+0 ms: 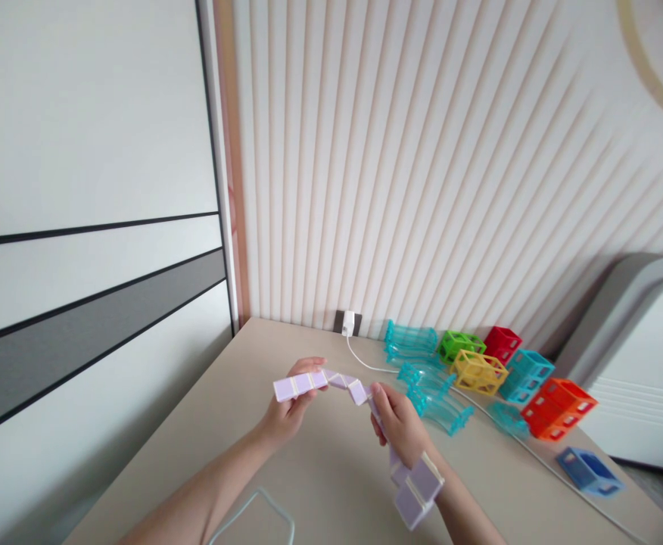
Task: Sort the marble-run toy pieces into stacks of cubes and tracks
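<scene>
A lilac and white snake puzzle (357,391), made of linked blocks, stretches between my two hands above the table. My left hand (293,401) is wrapped round its left part, which forms a straight row with the end sticking out to the left. Further right, my right hand (399,420) grips the puzzle with the thumb on top. From there the chain bends down past the right wrist, where its blocky end hangs, slightly blurred. Between the hands the blocks zigzag. Fingers hide some of the segments.
Clear teal curved track pieces (411,342) lie right of my hands. Beyond are open-sided green (461,347), yellow (480,372), red (502,345), orange (558,409) and blue (589,471) blocks. A white cable runs from a charger (348,324) across the table (235,386).
</scene>
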Demonstrator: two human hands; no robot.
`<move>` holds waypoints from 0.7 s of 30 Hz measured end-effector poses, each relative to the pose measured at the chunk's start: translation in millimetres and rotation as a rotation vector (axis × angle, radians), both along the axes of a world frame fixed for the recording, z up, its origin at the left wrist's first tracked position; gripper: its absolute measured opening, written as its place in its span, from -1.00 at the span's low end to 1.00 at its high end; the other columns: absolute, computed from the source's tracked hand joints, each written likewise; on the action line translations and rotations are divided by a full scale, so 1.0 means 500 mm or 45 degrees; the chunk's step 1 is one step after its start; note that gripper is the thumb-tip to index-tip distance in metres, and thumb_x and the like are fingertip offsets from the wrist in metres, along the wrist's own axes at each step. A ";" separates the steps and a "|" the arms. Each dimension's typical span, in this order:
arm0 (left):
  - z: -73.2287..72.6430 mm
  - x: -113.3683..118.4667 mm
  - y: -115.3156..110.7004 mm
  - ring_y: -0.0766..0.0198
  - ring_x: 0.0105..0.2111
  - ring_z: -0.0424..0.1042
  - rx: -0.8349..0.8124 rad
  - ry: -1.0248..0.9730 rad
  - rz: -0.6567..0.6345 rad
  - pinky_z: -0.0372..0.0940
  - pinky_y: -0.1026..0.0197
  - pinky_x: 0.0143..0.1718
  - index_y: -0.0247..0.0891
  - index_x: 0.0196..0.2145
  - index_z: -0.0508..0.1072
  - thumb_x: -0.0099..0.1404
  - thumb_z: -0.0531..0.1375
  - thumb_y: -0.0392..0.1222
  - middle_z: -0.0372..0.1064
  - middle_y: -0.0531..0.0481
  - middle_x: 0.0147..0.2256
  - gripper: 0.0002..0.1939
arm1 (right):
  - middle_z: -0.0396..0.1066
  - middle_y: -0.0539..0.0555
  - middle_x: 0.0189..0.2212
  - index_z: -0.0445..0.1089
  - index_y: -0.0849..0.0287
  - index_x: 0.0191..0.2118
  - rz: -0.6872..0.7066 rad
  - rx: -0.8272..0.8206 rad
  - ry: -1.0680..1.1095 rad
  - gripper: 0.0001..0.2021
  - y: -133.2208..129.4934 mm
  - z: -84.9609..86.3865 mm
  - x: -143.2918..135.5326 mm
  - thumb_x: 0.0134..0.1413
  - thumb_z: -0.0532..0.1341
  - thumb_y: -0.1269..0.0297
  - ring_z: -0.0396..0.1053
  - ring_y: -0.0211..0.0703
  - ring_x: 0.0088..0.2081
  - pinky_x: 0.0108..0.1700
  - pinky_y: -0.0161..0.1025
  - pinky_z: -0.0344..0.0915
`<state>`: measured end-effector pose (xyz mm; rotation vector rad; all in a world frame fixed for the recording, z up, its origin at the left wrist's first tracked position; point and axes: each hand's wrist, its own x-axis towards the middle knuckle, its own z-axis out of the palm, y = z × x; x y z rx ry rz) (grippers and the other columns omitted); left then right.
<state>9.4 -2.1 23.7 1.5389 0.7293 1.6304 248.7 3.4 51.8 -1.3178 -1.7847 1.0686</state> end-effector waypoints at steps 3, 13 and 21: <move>-0.007 0.009 0.003 0.00 0.01 0.48 -0.041 -0.015 0.050 0.44 0.05 -0.03 -0.20 -0.06 0.52 0.35 0.25 0.13 0.43 -0.25 0.09 -0.62 | 0.37 -0.08 -0.61 0.37 0.16 -0.22 0.051 -0.184 0.129 -0.35 -0.015 0.028 0.003 0.21 -0.05 -0.40 0.26 -0.29 -0.68 -0.60 -0.34 0.14; -0.012 0.043 0.000 0.11 -0.23 0.53 -0.551 -0.255 -0.014 0.39 0.06 -0.04 -0.26 -0.16 0.55 0.08 0.46 0.13 0.57 -0.07 -0.28 -0.51 | 0.13 -0.18 -0.64 0.30 0.17 -0.35 0.363 -0.246 0.166 -0.47 -0.027 0.032 0.001 0.24 0.13 -0.28 0.11 -0.40 -0.68 -0.61 -0.40 0.03; -0.020 0.028 0.003 0.20 -0.30 0.42 -0.469 -0.297 -0.070 0.28 0.20 -0.20 -0.31 -0.21 0.62 0.19 0.36 0.23 0.54 -0.08 -0.31 -0.50 | 0.15 -0.11 -0.50 0.38 0.19 -0.28 0.512 0.010 -0.020 -0.58 -0.037 0.071 0.013 0.28 0.19 -0.13 0.10 -0.34 -0.48 -0.45 -0.37 0.04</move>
